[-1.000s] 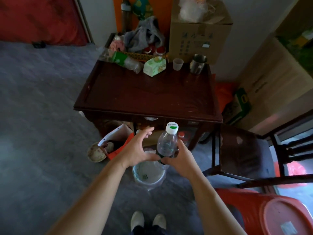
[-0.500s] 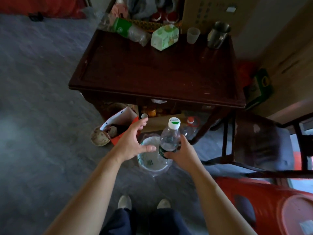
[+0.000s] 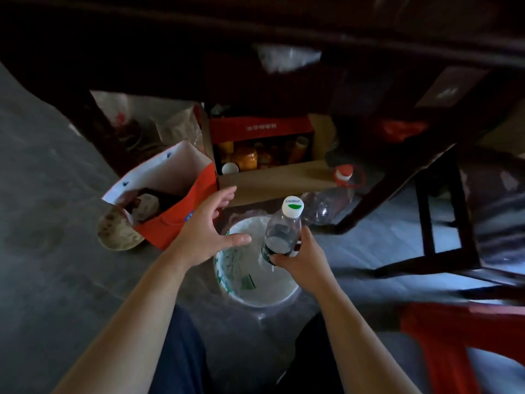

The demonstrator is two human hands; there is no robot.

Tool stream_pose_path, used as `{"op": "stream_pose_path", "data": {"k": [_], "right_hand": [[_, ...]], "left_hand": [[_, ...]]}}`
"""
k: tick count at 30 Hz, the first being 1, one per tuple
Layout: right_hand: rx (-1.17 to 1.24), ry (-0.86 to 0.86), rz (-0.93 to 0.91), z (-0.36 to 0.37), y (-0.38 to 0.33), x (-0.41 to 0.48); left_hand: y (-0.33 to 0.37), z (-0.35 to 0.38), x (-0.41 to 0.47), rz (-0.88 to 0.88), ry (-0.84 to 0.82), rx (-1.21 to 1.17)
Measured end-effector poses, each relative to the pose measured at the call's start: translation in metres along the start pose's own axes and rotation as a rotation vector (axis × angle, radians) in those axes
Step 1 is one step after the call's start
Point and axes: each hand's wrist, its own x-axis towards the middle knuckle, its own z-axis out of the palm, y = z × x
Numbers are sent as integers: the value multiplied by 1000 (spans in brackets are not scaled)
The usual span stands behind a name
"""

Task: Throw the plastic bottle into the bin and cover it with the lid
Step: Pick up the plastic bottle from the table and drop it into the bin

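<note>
While bottle [image 3: 281, 233] over bin [image 3: 227, 268], red bag [image 3: 170, 223] beside left hand [image 3: 206, 231].

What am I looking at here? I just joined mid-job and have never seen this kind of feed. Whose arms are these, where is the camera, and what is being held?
There is no machine: these are a person's bare arms, filmed by one camera worn on their head, looking down. The right hand grips a clear plastic bottle with a white cap, holding it over a white bin that stands open on the grey floor. The left hand is open and empty, hovering beside the bottle. Further off are a red paper bag, a cardboard box and a large empty bottle under a dark table. I cannot pick out a lid.
</note>
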Motion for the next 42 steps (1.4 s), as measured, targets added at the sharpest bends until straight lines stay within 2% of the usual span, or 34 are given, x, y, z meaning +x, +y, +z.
{"op": "stream_pose_path", "data": {"k": [6, 11, 20, 42], "right_hand": [[37, 35, -18, 76, 77, 74], [-49, 44, 4, 116, 117, 111], [-39, -37, 240, 152, 161, 146], [-220, -181, 482, 192, 191, 188]], "left_hand": [[-115, 49, 35, -27, -9, -62], [-152, 74, 49, -48, -34, -91], [-184, 91, 51, -93, -11, -93], [-198, 84, 33, -124, 20, 7]]}}
